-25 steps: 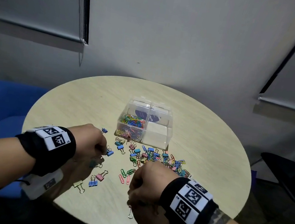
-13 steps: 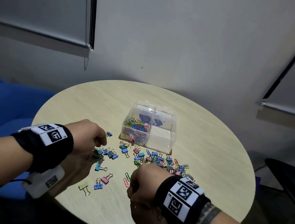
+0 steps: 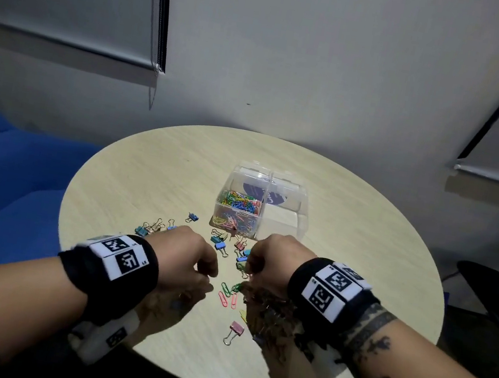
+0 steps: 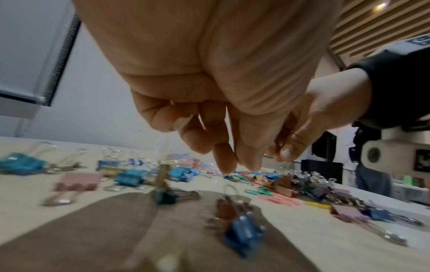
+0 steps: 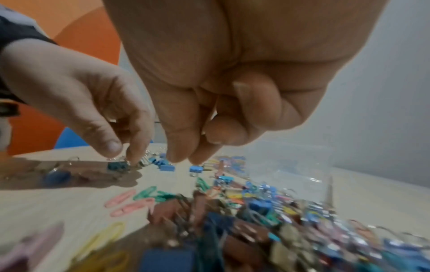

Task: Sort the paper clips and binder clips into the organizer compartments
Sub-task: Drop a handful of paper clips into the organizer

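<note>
Clear plastic organizer (image 3: 282, 224) sits just beyond both hands; blue label inside, text unreadable. Its left compartment holds coloured paper clips (image 3: 239, 210), right one looks bare. Left hand (image 3: 186, 261) fingers curled, tips at a teal binder clip (image 5: 117, 166); grip unclear. Right hand (image 3: 268, 263) curled tight over the mixed clip pile (image 5: 267, 211); holding anything? can't tell. Pink binder clip (image 3: 234, 330) lies nearer on the tabletop (image 3: 150, 179).
</note>
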